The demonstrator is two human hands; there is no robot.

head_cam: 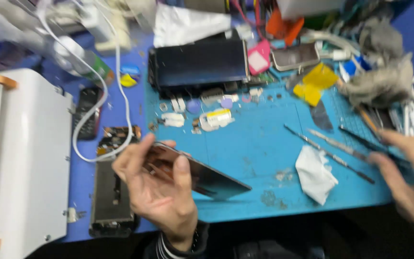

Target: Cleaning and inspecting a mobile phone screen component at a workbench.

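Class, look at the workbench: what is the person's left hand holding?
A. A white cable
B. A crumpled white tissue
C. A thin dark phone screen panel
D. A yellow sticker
C: the left hand grips a thin dark phone screen panel, tilted above the blue mat.

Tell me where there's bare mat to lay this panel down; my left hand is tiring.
Bare blue mat lies between the small parts row, the crumpled tissue and the panel in the left hand. It is crowded along the back and around the right hand with the metal tools.
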